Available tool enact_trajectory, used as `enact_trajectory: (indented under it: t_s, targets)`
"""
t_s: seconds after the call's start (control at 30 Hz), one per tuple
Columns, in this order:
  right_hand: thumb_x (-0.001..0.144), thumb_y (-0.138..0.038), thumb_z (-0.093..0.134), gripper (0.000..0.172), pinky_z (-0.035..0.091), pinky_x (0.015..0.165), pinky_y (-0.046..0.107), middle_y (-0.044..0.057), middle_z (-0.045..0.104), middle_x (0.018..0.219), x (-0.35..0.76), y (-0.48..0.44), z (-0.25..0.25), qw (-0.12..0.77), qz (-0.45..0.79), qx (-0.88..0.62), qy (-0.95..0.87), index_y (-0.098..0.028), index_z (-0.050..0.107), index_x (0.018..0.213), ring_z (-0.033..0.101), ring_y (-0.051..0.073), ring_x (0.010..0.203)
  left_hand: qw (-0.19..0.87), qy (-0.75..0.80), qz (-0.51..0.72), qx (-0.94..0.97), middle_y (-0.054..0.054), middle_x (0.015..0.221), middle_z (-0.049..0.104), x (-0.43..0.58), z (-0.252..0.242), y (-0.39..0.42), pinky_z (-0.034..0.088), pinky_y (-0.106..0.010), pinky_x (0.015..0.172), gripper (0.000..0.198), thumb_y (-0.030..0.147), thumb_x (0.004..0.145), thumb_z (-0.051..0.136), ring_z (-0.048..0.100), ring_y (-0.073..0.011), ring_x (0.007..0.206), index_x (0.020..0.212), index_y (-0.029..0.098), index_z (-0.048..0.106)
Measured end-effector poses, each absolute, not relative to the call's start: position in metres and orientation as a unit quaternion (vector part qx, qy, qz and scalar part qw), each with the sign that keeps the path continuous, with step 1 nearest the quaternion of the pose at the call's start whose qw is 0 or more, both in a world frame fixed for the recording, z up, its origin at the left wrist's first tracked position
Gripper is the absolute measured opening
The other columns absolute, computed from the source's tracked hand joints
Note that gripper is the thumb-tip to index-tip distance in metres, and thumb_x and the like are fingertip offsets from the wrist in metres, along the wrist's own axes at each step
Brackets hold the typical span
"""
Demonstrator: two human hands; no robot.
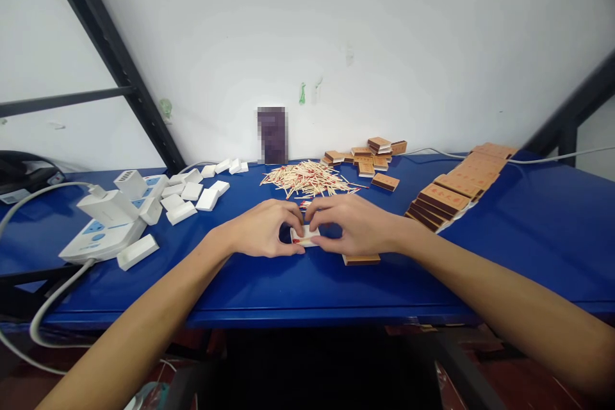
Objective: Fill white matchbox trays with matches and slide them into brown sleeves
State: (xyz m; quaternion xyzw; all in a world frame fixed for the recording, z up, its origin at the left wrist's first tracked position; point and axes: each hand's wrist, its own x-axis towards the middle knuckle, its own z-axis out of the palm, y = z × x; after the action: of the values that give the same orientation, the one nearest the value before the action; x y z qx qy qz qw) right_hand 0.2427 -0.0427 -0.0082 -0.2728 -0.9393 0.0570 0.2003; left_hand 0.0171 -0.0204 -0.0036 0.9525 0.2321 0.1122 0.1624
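Observation:
A small white matchbox tray (312, 232) is held between my two hands at the middle of the table, with a few red-tipped matches lying in it. My left hand (264, 229) curls its thumb and fingers around the tray's left end. At the right end, my right hand (358, 224) grips it the same way, fingertips reaching inside. Just beyond my fingers lies a heap of loose matches (312, 179), some strays close to my fingertips. Partly hidden under my right hand is a brown matchbox (361, 260).
Several white trays (192, 191) lie at the left, near a white power strip (103, 237) with chargers and cables. Matchboxes (379, 160) are piled at the back; a long row of them (461, 182) spreads at the right. A pixelated dark rectangle (273, 134) stands against the wall.

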Motion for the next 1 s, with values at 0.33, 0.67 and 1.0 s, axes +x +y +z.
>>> enact_trajectory:
  t_s: [0.33,0.67,1.0]
  targets:
    - [0.089,-0.029,0.053,0.029,0.044,0.074,0.031,0.009,0.072,0.1,0.261,-0.012,-0.009,0.154,-0.001,-0.431,-0.889,-0.018,0.066,0.114,0.065,0.022,0.089,0.179,0.254,0.213,0.926,-0.005,0.091,0.067,0.019,-0.005,-0.018,0.047,-0.029,0.074,0.025,0.04,0.088,0.059,0.06,-0.0156,0.079,0.095,0.018,0.069]
    - [0.092,-0.025,0.053,0.028,0.044,0.085,0.034,0.01,0.07,0.103,0.258,0.001,-0.028,0.17,0.044,-0.359,-0.917,-0.015,0.068,0.112,0.062,0.021,0.093,0.034,0.333,0.163,0.928,-0.006,0.097,0.061,0.013,-0.035,0.013,0.046,-0.033,0.083,0.03,0.032,0.094,0.048,0.058,-0.02,0.092,0.115,0.02,0.066]
    - [0.09,-0.026,0.056,0.021,0.041,0.072,0.029,0.006,0.064,0.085,0.253,0.009,-0.043,0.24,0.073,-0.385,-0.888,-0.015,0.072,0.098,0.056,0.016,0.076,0.03,0.351,0.168,0.921,-0.005,0.094,0.063,0.018,-0.033,0.011,0.045,-0.031,0.076,0.029,0.039,0.094,0.052,0.06,-0.0181,0.084,0.107,0.022,0.072]
